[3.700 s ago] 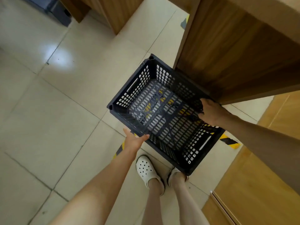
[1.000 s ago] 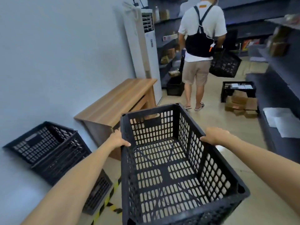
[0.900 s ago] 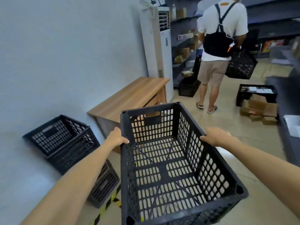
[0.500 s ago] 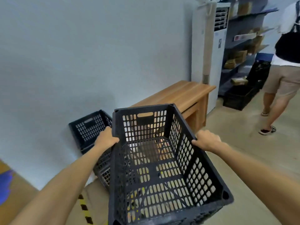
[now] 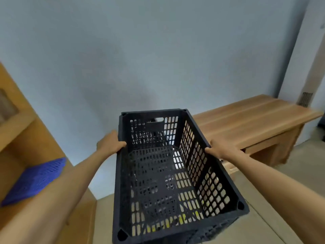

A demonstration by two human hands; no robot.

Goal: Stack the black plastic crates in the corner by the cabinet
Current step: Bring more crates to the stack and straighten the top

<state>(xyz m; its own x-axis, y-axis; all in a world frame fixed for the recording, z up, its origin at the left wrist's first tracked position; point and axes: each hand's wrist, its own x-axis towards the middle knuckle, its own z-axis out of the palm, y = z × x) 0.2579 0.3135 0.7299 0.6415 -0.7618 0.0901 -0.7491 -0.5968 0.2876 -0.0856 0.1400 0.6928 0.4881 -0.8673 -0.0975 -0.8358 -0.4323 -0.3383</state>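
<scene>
I hold a black plastic crate (image 5: 209, 166) in front of me, open side up and empty, facing the pale wall. My left hand (image 5: 110, 143) grips its left long rim near the far end. My right hand (image 5: 219, 149) grips the right long rim opposite. Dark slotted shapes show through the crate's floor, so other black crates seem to lie beneath it, mostly hidden. The wooden cabinet (image 5: 19, 131) stands at my left against the wall.
A blue slotted tray (image 5: 35, 178) lies on a cabinet shelf at the left. A low wooden bench (image 5: 251, 120) runs along the wall at the right. A white standing unit (image 5: 314, 71) is at the far right edge. Beige floor tiles (image 5: 263, 208) show below.
My view has swung left toward the wall and cabinet. The crate has come over the crates by the wall, which now hide beneath it. The other person has left the view.
</scene>
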